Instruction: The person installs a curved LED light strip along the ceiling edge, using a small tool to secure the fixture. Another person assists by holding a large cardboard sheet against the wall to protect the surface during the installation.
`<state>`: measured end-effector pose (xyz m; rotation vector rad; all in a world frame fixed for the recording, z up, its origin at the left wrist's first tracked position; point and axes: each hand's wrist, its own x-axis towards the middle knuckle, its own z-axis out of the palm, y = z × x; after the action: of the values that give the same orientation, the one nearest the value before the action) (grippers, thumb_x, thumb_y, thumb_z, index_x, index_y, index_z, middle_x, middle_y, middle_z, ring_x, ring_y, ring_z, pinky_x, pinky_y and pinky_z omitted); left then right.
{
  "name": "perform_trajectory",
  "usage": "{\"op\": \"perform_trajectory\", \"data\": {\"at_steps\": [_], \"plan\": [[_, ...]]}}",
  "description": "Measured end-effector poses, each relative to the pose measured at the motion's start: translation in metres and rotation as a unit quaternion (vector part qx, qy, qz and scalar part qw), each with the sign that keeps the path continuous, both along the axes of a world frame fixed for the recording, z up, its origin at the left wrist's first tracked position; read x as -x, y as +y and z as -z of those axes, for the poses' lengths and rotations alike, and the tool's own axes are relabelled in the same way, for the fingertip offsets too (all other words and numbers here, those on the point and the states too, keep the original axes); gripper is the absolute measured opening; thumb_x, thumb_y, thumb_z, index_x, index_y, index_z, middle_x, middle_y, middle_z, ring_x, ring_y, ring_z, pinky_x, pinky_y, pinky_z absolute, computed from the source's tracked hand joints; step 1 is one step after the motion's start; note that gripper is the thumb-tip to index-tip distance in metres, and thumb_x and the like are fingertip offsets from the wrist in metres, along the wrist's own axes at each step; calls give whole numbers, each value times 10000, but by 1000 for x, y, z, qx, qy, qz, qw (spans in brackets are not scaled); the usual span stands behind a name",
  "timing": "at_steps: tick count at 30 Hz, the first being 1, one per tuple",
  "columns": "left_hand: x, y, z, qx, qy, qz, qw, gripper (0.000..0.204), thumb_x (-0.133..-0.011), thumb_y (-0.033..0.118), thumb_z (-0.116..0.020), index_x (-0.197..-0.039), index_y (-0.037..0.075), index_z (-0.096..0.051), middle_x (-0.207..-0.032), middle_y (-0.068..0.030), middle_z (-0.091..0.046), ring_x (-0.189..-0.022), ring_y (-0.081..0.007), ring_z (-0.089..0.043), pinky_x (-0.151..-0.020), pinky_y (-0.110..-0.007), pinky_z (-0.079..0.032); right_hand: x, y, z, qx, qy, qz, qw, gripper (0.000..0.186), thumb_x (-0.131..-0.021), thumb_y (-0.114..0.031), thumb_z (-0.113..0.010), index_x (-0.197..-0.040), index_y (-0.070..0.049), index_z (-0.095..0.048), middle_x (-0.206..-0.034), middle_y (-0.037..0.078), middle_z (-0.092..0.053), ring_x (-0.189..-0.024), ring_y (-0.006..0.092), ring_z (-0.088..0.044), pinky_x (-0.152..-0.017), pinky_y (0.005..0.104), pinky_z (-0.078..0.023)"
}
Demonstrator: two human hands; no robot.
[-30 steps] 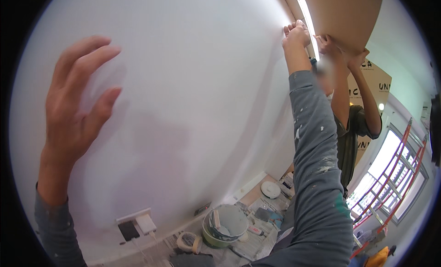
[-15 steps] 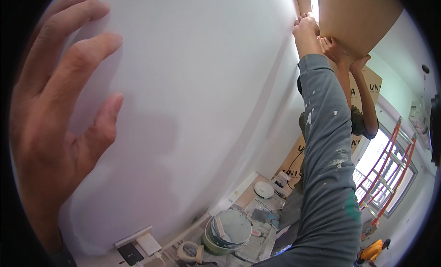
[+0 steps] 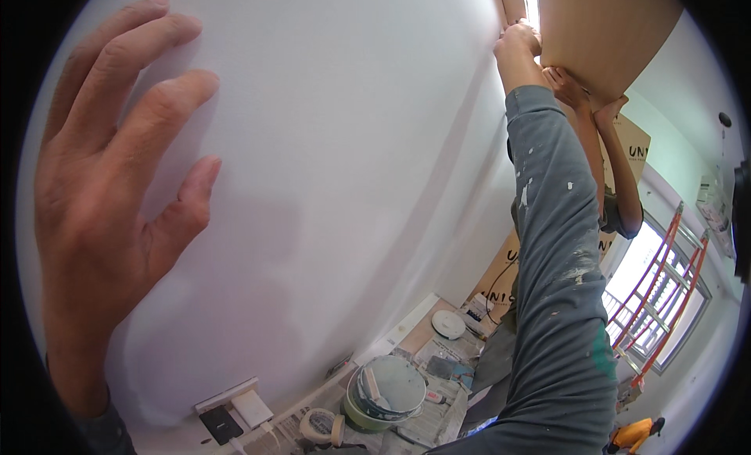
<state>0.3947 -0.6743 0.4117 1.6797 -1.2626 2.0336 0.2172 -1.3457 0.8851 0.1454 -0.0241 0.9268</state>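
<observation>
My left hand is raised before the white wall, fingers spread and slightly bent, holding nothing. My right hand reaches up to the edge of a wooden overhead panel, beside a bright light strip; its fingers are bent and partly hidden, so what they grip is unclear. Just below it, a co-worker's hands are raised against the panel's underside, with most of that person behind my sleeved arm.
Below are nested buckets, tape rolls, a round lid and chargers in a wall socket. Printed cardboard leans behind the co-worker. At the right stand an orange ladder by a window and, low down, another person in orange.
Compared with a second ago, my left hand is higher and larger in view, and my right hand appears higher and further right along the panel. The view has shifted slightly.
</observation>
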Motion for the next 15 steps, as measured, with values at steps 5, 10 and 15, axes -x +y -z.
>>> {"op": "perform_trajectory", "data": {"at_steps": [5,10,15], "plan": [[-1,0,1,-5,14,-13,1000,443,-757,23,-743,-1189,82,-661,-1481,-140,-549,-1456,-342,-445,-1185,-485,-449,-17,70,48,26,-354,667,655,323,-988,-245,-563,-1297,-174,-622,-1369,41,-575,-1240,191,-524,-981,325,-431],[0,-2,3,13,17,40,999,426,-755,26,-746,-1170,86,-669,-1475,-128,-556,-1448,-336,-455,-1180,-483,-455,-26,195,126,406,-198,891,49,302,-995,-233,-555,-1286,-183,-619,-1406,63,-584,-1287,206,-528,-1000,355,-446],[4,-5,0,18,14,46,999,421,-751,16,-744,-1161,79,-675,-1469,-125,-560,-1445,-335,-458,-1180,-478,-455,-25,219,139,401,-155,901,-58,135,-1015,-173,-587,-1144,-142,-613,-1228,107,-687,-1089,235,-666,-854,363,-546]]}}
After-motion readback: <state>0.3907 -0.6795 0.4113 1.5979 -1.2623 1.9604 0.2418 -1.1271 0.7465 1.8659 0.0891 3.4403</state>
